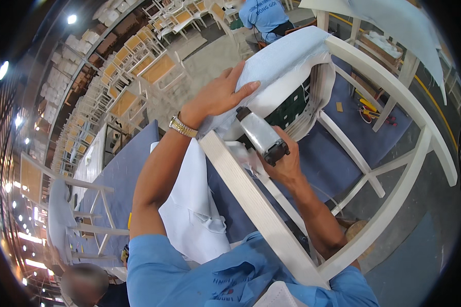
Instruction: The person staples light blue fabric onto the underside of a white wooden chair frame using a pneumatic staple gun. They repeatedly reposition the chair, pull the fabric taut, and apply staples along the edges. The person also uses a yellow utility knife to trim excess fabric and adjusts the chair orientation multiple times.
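while the left hand point(216, 98) is lying over the pale blue cloth point(287, 57), its thumb set apart from the fingers, the right hand point(286, 162) is wrapping its fingers around the handle of the staple gun point(261, 134). nothing is showing pinched under the left palm. the tool's silver body is sitting just right of the left thumb, but its nose is hiding, so i cannot tell whether it is touching the seat.

for clean work, the left palm should probably be holding the cloth smooth and evenly tight, with the thumb resting well clear of the nose. the right wrist should be keeping the tool square to the wood, since a tilted nose could be pulling the weave or setting a staple crooked.

just beyond the tool, the white lining point(267, 98) is bordering the dark green webbing point(295, 107). the chair point(258, 204) is lying tipped on the blue table point(320, 169), its legs pointing toward the right and near sides. a loose sheet point(187, 197) is draping at near left, and hand tools point(368, 105) are lying at far right, well apart from both hands.
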A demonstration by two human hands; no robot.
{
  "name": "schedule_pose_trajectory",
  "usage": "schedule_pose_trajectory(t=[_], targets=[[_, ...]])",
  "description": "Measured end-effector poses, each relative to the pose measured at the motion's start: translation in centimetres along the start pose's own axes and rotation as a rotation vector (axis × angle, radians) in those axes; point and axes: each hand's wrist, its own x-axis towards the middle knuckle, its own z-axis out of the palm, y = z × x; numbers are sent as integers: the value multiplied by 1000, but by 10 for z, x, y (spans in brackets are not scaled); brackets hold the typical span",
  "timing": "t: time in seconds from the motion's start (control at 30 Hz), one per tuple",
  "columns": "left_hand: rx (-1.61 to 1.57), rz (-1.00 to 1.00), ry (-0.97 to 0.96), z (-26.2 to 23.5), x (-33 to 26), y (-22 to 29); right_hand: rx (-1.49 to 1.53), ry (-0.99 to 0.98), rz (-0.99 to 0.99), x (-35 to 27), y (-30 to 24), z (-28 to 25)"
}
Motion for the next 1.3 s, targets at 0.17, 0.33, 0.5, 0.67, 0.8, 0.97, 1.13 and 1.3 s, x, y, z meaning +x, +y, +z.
schedule_pose_trajectory(t=[0.17,0.33,0.5,0.67,0.8,0.97,1.13,1.3], targets=[[43,-14,2,-5,-2,0,122,-47,52,-8,-6,3],[44,-7,26,-9,5,-1,70,-21,-41,1,-4,11],[26,-1,27,-9,5,3,12,-25,-80,0,0,12],[53,15,54,-4,7,-5,27,5,-85,2,-6,14],[43,0,45,-5,7,-2,16,-81,-15,1,-9,10],[68,-18,46,-6,6,-1,113,-83,3,-4,-7,13],[38,-22,45,-5,9,-2,168,-74,-23,-5,-5,18],[50,-14,58,-6,5,-3,120,-83,18,-5,-9,20]])
